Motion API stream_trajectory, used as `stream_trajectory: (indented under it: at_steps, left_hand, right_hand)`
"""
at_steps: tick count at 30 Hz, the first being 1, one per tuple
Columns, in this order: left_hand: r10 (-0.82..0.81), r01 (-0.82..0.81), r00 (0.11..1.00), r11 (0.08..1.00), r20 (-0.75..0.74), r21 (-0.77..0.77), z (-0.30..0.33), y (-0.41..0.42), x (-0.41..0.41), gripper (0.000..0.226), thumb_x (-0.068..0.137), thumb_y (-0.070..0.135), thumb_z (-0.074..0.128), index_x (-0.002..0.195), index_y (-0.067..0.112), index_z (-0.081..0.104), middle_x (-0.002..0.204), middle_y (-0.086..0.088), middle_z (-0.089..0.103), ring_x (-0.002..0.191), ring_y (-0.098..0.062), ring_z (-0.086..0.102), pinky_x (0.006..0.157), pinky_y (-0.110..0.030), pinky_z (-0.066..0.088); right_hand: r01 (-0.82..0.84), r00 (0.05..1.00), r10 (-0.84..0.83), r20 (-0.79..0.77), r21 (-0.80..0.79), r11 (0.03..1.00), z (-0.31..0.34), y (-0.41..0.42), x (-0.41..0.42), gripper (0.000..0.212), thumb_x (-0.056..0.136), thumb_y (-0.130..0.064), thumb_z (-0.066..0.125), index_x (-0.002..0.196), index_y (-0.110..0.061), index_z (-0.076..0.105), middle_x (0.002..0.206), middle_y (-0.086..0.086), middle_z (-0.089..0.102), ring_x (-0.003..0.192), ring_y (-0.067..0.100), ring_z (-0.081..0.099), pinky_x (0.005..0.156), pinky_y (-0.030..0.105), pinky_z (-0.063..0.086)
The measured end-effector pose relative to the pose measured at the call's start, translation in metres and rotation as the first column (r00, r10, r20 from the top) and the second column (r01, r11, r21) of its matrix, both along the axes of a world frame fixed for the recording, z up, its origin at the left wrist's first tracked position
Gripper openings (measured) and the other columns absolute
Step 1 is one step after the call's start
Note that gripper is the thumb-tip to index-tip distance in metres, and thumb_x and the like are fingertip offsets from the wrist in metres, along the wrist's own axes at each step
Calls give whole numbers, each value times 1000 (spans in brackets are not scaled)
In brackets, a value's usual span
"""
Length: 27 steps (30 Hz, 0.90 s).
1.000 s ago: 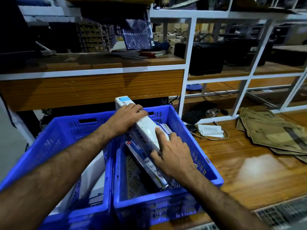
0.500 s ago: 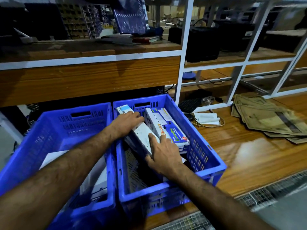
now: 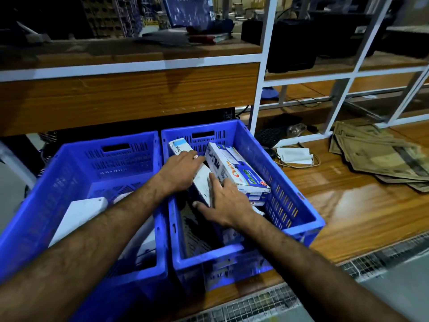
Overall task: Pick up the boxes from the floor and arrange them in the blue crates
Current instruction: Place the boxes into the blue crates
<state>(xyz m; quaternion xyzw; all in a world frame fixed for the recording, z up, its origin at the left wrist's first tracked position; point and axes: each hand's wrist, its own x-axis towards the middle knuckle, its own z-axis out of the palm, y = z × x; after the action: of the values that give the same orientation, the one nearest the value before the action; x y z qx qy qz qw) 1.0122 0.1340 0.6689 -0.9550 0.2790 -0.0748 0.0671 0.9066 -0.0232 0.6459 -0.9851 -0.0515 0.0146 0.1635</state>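
Two hands work one long white cardboard box (image 3: 201,182), tilted inside the right blue slotted plastic crate (image 3: 299,201). My left hand (image 3: 180,170) lies over its upper part, fingers together; my right hand (image 3: 226,203) presses its lower end, fingers spread. I judge it should slide flat beside the printed white-and-blue box stack (image 3: 236,171) (tight fit). Flattened brown cardboard sheets (image 3: 380,156) lie well apart.

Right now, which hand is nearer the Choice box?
Right. The right hand lies against the Choice box at its near side; the left hand rests on the white box beside it.
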Motion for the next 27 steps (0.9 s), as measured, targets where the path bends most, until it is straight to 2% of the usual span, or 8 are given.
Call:
stream_trajectory:
  at_steps: [3,7,11,15,19,22,25,27]
  left_hand:
    - [15,-12,999,998,35,-69,-4,0,-13,57,95,25,56,149,23,40,152,-13,43,133,-31,48,104,-45,46]
    - [48,-36,992,994,119,-99,-2,0,-31,57,93,28,57,149,19,44,149,-15,47,131,-32,49,106,-43,42]
    - [84,-47,965,988,250,-150,5,-1,-60,52,92,31,56,141,14,52,143,-18,51,129,-33,50,112,-46,35]
    - [199,-151,949,968,245,-202,11,-8,-96,54,96,41,43,144,18,49,151,-16,44,138,-33,40,121,-50,22]
    - [397,-327,897,893,196,-311,14,-8,-144,59,100,53,33,147,20,48,157,-15,37,145,-34,32,123,-52,16]
    - [540,-441,821,805,184,-397,15,-14,-192,63,98,58,39,147,20,47,157,-15,36,145,-34,33,123,-51,18]
    - [659,-520,734,702,165,-487,12,-22,-250,62,98,58,43,148,21,46,159,-12,34,146,-32,31,123,-49,16]
    - [731,-570,661,636,169,-520,6,-25,-294,63,98,57,46,148,19,46,160,-11,32,147,-31,30,123,-49,15]
  right_hand:
    - [-10,1000,10,22,24,1000,7,-6,2,100,85,-76,47,159,-19,10,145,22,37,132,40,42,104,50,42]
    - [-23,993,18,115,47,999,16,-13,4,88,90,-67,45,157,-18,19,136,19,44,125,38,47,102,45,41]
    - [-92,958,98,271,-33,995,19,-20,0,76,91,-55,40,154,-13,28,130,17,50,119,36,50,96,46,46]
    - [-153,910,169,379,-71,986,18,-28,-9,73,89,-51,40,150,-10,36,132,20,50,116,37,52,94,45,45]
    - [-241,861,239,449,-54,969,22,-39,-21,72,88,-46,49,148,-8,40,143,25,45,124,41,49,103,50,43]
    - [-349,808,318,496,-32,937,29,-44,-40,69,91,-44,47,148,-6,40,149,26,40,132,42,43,111,53,34]
    - [-487,729,397,558,16,873,35,-47,-67,65,93,-38,50,148,-6,40,152,23,37,135,40,39,116,49,28]
    - [-603,655,466,595,39,797,35,-42,-88,63,93,-34,51,148,-4,42,152,24,37,136,41,39,116,49,28]
